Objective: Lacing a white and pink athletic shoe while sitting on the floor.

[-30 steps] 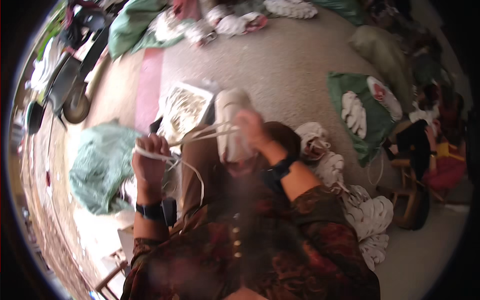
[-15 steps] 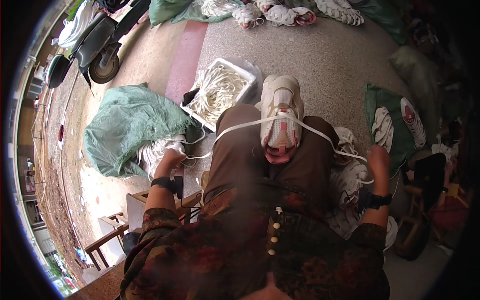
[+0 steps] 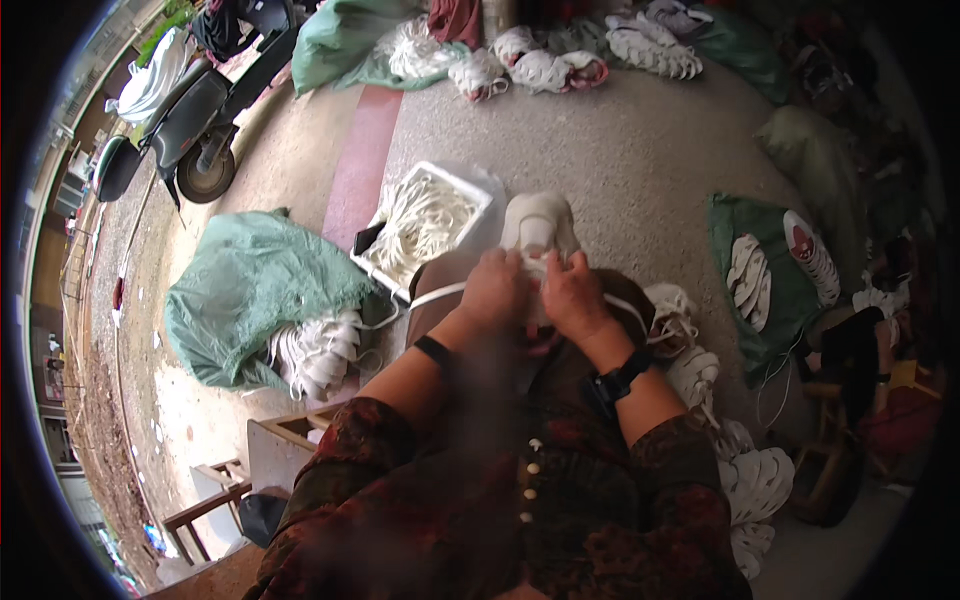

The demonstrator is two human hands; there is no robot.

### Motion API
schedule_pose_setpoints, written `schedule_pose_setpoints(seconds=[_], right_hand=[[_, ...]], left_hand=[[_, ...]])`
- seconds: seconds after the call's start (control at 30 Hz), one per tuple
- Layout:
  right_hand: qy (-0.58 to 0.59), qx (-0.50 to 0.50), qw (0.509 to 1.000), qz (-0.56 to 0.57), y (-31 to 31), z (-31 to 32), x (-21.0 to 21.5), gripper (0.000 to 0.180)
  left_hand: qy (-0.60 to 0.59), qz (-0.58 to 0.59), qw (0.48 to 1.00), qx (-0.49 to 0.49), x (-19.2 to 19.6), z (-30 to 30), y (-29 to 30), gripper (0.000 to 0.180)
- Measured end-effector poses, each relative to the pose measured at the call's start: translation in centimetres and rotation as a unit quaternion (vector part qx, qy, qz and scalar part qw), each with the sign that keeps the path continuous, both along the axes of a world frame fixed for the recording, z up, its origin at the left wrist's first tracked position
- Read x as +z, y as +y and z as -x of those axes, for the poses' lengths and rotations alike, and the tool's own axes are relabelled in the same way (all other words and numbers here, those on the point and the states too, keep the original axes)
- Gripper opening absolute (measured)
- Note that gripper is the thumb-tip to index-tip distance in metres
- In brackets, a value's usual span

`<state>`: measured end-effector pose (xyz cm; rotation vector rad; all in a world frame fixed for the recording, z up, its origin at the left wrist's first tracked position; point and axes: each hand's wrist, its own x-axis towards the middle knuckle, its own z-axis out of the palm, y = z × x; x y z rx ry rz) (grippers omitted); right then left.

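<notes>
The left hand point(image 3: 497, 288) and right hand point(image 3: 575, 295) meet over the middle of a shoe, fingers bent inward and nearly closed, their tips close together; whether they pinch the lace or the shoe itself cannot be told. A white lace point(image 3: 438, 293) runs out to the left of the left hand, and a length of it shows beyond the right hand too. The off-white shoe point(image 3: 538, 222) rests on the person's lap, toe pointing away; the hands cover its middle, and a pinkish opening shows below them.

Just beyond the left knee, a white box point(image 3: 460, 180) holds loose white laces point(image 3: 425, 225). Further left lies a green sack point(image 3: 255, 295) with a white pile point(image 3: 318, 350) at its mouth. White shoes point(image 3: 760, 485) crowd the person's right side. Past them, two pale shoes lie on a dark green sheet point(image 3: 738, 225); one, a red-marked shoe point(image 3: 812, 258), bears a mark too small to read. More green sacks and white bundles lie at the far edge, a scooter point(image 3: 190, 130) stands at upper left, and another person's dark sleeve point(image 3: 848, 345) shows at the right.
</notes>
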<state>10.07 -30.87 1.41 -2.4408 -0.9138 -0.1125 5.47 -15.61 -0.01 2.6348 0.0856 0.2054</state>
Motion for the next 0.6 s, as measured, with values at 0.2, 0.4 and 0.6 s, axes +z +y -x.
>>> schedule_pose_setpoints(seconds=[0.2,0.4,0.6], right_hand=[[0.018,0.022,0.999,0.028,-0.3,-2.8,1.1,0.016],[-0.052,0.112,0.992,0.024,-1.4,-6.0,2.9,0.002],[-0.047,0.138,0.989,0.023,-1.3,-6.6,3.5,0.004]], left_hand=[[0.015,0.003,1.0,-0.006,0.9,-0.8,1.6,0.038],[0.109,0.12,0.986,-0.039,1.9,-2.0,3.5,0.029],[0.006,-0.117,0.987,-0.113,3.9,-3.7,3.8,0.017]])
